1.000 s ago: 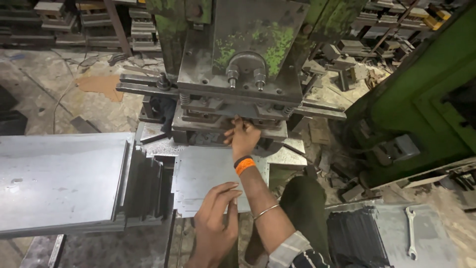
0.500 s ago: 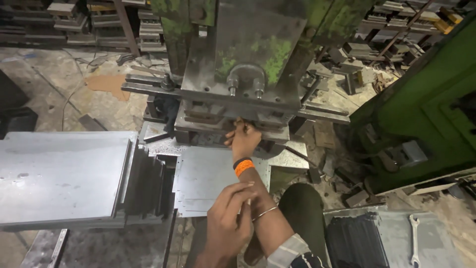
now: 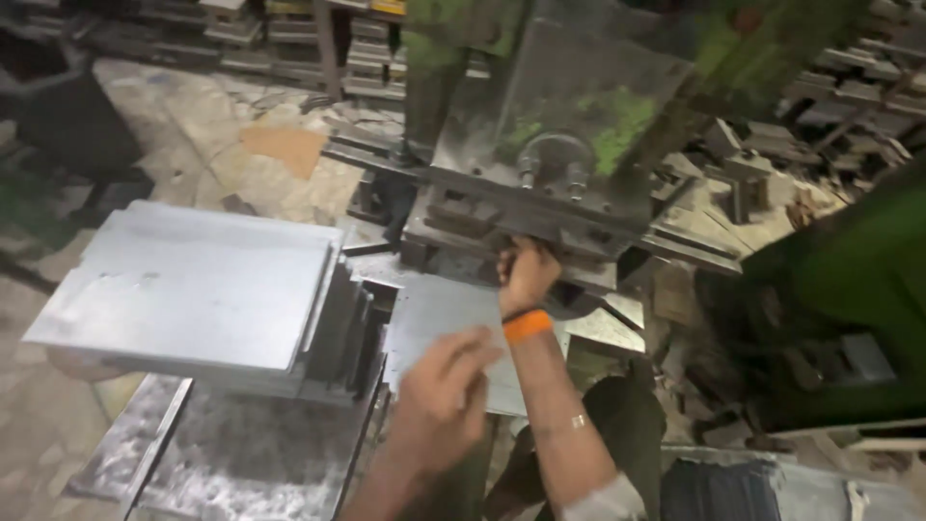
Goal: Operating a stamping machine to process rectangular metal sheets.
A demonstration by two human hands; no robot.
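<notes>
A flat grey metal sheet (image 3: 434, 314) lies on the bed of a green press (image 3: 550, 125), its far edge under the die block (image 3: 502, 217). My right hand (image 3: 526, 275), with an orange band at the wrist, is curled on the sheet's far edge right below the die. My left hand (image 3: 439, 400) rests on the near part of the same sheet with its fingers stretched out and apart. The sheet's near edge is hidden under my left hand and right forearm.
A thick stack of metal sheets (image 3: 193, 285) sits at the left on a steel table (image 3: 251, 453). A green machine body (image 3: 849, 289) stands at the right. Scrap pieces (image 3: 762, 193) and stacked parts (image 3: 367, 58) litter the floor behind the press.
My left hand has slid forward over the sheet, toward the press. My right hand stays at the die. The view has tilted and swung a little.
</notes>
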